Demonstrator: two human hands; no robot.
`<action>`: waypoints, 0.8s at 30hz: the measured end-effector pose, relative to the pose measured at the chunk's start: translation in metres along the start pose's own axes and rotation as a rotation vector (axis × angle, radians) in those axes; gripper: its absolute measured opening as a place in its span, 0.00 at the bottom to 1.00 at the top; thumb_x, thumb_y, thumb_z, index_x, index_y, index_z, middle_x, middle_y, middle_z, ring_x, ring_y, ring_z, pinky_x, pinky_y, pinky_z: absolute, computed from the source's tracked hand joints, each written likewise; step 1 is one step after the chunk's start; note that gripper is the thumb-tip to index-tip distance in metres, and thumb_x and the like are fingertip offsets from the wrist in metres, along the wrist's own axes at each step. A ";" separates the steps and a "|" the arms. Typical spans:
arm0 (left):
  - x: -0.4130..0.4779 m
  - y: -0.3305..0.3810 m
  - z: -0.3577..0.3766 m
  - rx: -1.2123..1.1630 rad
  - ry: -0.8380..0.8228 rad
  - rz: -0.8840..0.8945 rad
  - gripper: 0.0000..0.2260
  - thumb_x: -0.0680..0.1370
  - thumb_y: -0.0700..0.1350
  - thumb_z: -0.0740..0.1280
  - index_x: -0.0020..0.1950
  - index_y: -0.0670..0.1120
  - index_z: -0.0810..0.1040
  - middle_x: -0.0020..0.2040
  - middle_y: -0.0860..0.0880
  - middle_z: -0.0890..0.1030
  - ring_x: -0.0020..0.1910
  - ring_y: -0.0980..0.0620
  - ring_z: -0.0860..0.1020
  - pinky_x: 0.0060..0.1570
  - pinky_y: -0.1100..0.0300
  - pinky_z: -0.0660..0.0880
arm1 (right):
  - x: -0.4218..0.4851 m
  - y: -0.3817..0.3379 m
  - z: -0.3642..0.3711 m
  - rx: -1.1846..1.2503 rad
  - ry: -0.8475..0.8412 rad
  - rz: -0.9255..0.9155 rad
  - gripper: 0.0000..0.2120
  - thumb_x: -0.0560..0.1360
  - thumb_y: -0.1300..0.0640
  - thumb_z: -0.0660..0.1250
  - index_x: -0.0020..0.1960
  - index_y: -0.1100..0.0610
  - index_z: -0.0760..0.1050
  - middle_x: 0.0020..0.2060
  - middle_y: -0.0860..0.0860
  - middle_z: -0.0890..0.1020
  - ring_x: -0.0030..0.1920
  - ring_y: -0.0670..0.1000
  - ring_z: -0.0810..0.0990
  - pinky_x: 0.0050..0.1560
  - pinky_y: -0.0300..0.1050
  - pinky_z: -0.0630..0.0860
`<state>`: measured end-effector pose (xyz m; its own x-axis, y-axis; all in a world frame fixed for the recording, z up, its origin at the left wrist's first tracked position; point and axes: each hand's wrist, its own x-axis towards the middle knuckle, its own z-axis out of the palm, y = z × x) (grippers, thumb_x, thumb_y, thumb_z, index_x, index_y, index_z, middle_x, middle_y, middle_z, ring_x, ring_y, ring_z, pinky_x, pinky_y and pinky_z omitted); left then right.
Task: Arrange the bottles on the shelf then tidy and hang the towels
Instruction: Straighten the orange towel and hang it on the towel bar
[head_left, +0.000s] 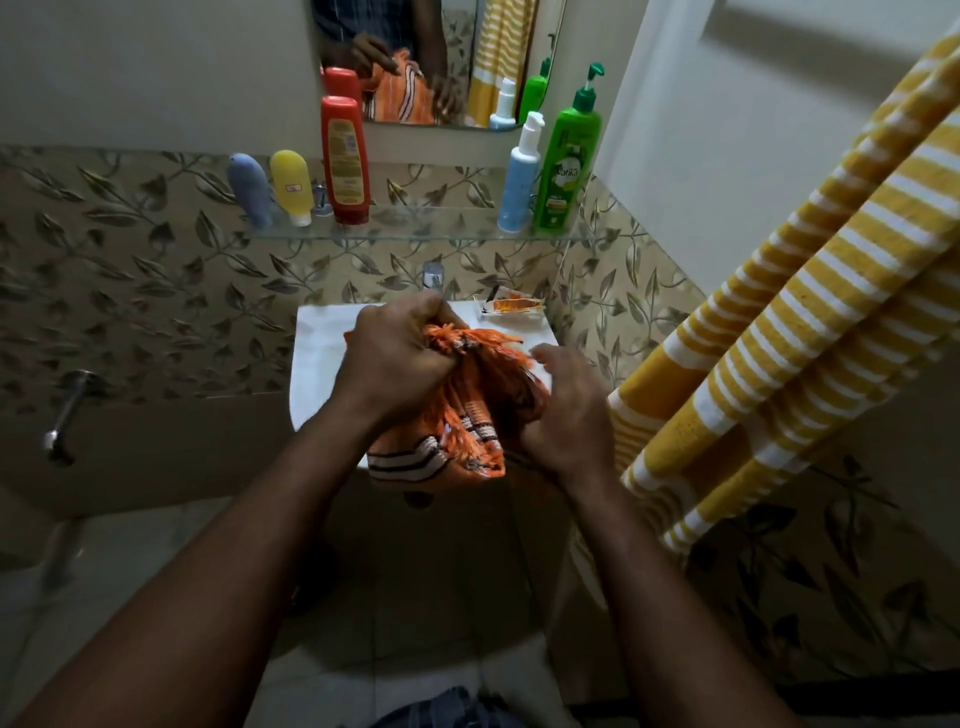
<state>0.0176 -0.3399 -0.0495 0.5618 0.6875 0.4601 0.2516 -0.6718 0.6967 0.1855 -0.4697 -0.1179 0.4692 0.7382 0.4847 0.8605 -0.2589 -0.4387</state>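
An orange towel (441, 441) with dark and white stripes and a fringed end is bunched over the white sink (322, 353). My left hand (400, 358) grips its fringed end in a fist. My right hand (566, 415) holds the bundle's right side with curled fingers. On the glass shelf (415, 234) stand a grey-blue tube (250, 189), a yellow tube (292, 187), a red bottle (345, 158), a light-blue pump bottle (519, 176) and a green pump bottle (569, 156). A yellow-and-white striped towel (789, 322) hangs at the right.
A mirror (431, 57) above the shelf reflects the hands and towel. A tap (432, 275) sits behind the sink, with an orange soap packet (511, 306) on the sink's back right corner. A wall tap (65, 415) sticks out at the left. Tiled floor lies below.
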 end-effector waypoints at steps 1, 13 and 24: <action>0.003 0.003 0.003 0.017 -0.011 0.014 0.10 0.69 0.36 0.73 0.45 0.49 0.84 0.41 0.51 0.84 0.40 0.52 0.81 0.39 0.53 0.79 | -0.003 -0.013 0.004 0.048 0.034 -0.044 0.21 0.71 0.54 0.76 0.61 0.58 0.76 0.52 0.55 0.82 0.51 0.58 0.81 0.49 0.51 0.78; 0.017 0.009 -0.015 -0.175 -0.246 -0.097 0.30 0.68 0.46 0.83 0.68 0.57 0.78 0.62 0.55 0.83 0.53 0.68 0.81 0.51 0.65 0.82 | -0.002 -0.010 0.003 0.242 0.114 0.157 0.15 0.67 0.60 0.63 0.51 0.60 0.83 0.35 0.49 0.81 0.33 0.51 0.75 0.35 0.39 0.65; 0.056 0.051 -0.027 -0.199 0.304 0.251 0.27 0.77 0.33 0.70 0.76 0.46 0.72 0.68 0.45 0.82 0.59 0.51 0.84 0.50 0.58 0.85 | -0.098 0.024 0.023 0.228 -0.353 0.450 0.23 0.68 0.48 0.78 0.62 0.50 0.81 0.54 0.49 0.86 0.55 0.53 0.85 0.54 0.48 0.80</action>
<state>0.0409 -0.3283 0.0269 0.3213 0.5796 0.7489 -0.0362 -0.7827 0.6213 0.1560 -0.5339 -0.1933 0.6489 0.7593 -0.0490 0.5106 -0.4823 -0.7118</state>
